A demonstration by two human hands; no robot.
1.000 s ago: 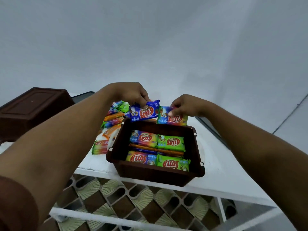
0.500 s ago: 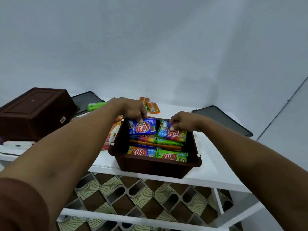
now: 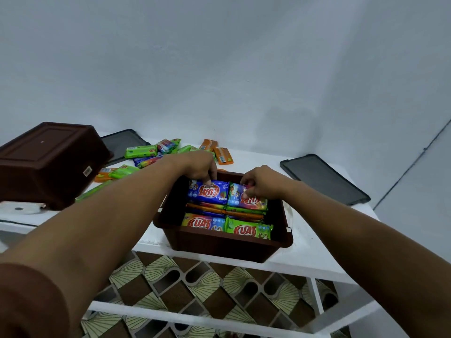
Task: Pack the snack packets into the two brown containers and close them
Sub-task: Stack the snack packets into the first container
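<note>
At the far left the second box (image 3: 52, 159) sits upside down on the shelf (image 3: 305, 254), empty as far as I can judge and not yet packed. Its lid (image 3: 122, 145) lies flat just behind it. Right of that, a loose heap of packets (image 3: 146, 157) waits on the shelf: green, orange and blue ones, scattered beside and behind my left arm. So a good share of the work is left.

In the middle, the open box (image 3: 219, 242) stands near the shelf's front edge and is already filling: a yellow packet (image 3: 203, 223) and a green packet (image 3: 247, 230) lie flat in the near row, with orange and green ones on edge between the rows.

My left hand (image 3: 200, 167) pinches the far edge of a blue packet (image 3: 208, 192), fingers closed on it, laying it into the far left of the box. My right hand (image 3: 262, 184) does the same beside it, thumb and fingers closed on a multicoloured packet (image 3: 244, 200) in the far right. Both packets touch the ones beneath, I judge.

At the far right the other lid (image 3: 324, 181) lies well apart from the box. Neither box is closed; I judge the task under halfway.
</note>
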